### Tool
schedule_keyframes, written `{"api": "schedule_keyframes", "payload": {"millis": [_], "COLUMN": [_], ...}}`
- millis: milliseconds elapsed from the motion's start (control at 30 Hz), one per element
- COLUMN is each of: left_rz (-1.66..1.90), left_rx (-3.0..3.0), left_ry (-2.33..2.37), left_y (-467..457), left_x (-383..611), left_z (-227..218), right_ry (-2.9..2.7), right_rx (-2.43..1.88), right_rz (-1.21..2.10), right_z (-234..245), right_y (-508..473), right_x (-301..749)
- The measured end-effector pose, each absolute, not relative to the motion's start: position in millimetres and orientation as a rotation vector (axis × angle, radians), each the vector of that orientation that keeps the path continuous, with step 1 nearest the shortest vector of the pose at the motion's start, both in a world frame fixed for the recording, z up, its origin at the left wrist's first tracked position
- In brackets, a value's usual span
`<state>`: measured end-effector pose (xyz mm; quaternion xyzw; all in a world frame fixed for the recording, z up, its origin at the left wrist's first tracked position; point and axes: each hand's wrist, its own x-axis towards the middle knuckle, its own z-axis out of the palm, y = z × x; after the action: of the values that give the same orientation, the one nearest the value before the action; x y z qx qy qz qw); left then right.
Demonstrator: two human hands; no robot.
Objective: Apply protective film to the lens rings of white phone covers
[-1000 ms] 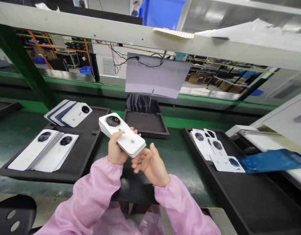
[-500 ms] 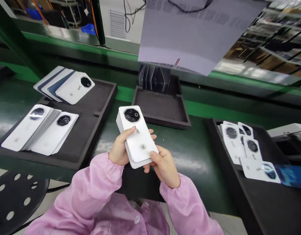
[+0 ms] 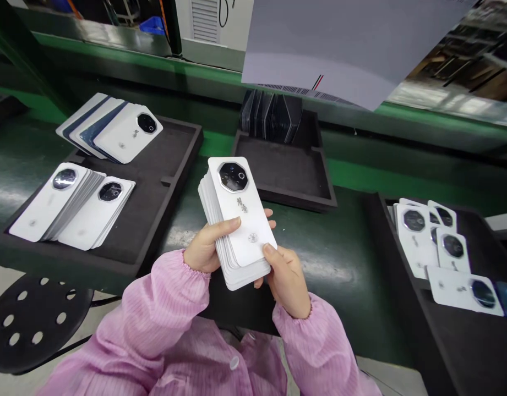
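A stack of white phone back covers with black octagonal camera rings is held over the green bench, in front of my chest. My left hand grips the stack from the left, thumb lying across the top cover. My right hand holds its near right corner, thumb pressed on the top cover's edge. Both hands are closed on the stack. Pink sleeves cover both arms.
A black foam tray at left carries three fanned piles of white covers. A smaller black tray behind holds upright dark sheets. A black tray at right holds more covers. A perforated black stool stands lower left. A paper sheet hangs above.
The stack has turned from lying slanted to more upright and lengthwise. My right hand came from under it to grip its near corner. The view tilted down and closer.
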<state>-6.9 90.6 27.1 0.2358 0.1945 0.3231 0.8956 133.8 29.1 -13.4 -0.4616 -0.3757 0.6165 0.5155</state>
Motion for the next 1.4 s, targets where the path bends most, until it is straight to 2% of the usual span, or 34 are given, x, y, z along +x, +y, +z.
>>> {"api": "schedule_keyframes", "payload": {"millis": [400,633,833,1100,1400], "left_rz": [0.773,0.744,0.754,0.732,0.693], "left_rx": [0.558,0.567,0.550,0.589,0.583], "left_ry": [0.459,0.458,0.387,0.348,0.271], "left_y": [90.1,89.3,89.3,91.5,90.7], "left_x": [-4.6,-1.7,-2.3,-2.5,-7.5], "left_z": [27.8,26.2,22.3,19.5,15.3], "right_ry": [-0.945,-0.940,-0.981,-1.014,-1.300], "right_rx": [-1.211,-1.198,-1.280,-1.345,-1.358], "right_rz": [1.220,1.200,1.004,0.925,1.102], "right_z": [-13.0,-9.7,-8.8,-7.1,-3.1], "right_y": [32.8,33.8,29.0,30.2,36.5], "right_x": [141.2,144.2,138.5,137.4,144.0]}}
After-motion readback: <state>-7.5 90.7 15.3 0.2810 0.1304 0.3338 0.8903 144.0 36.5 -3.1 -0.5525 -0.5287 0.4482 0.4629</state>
